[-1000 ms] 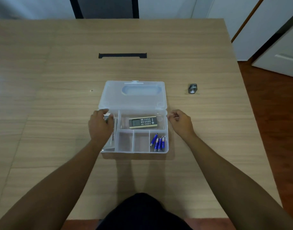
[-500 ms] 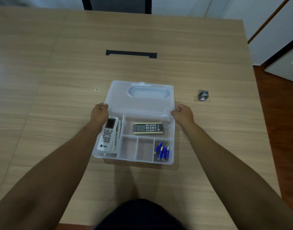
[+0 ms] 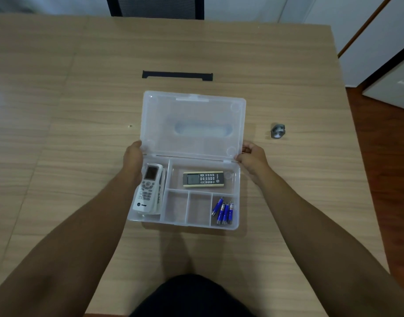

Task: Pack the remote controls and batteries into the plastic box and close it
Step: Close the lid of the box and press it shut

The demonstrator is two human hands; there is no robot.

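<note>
A clear plastic box (image 3: 200, 225) with dividers sits open on the wooden table. Its lid (image 3: 193, 115) is raised and tilted up from the back hinge. A white remote (image 3: 148, 188) lies in the left compartment. A dark remote with a cream edge (image 3: 203, 178) lies in the upper right compartment. Several blue batteries (image 3: 224, 211) lie in the lower right compartment. My left hand (image 3: 133, 159) grips the lid's left edge near the hinge. My right hand (image 3: 251, 157) grips the lid's right edge near the hinge.
A small grey metal piece (image 3: 278, 130) lies on the table to the right of the box. A black slot (image 3: 177, 75) is set in the tabletop behind the box. A dark chair (image 3: 155, 6) stands at the far edge. The table's right edge borders a red-brown floor.
My hands moved from the box's sides up to the lid's side edges. The lid, flat on the table before, has risen and now tilts upward. The white remote is uncovered.
</note>
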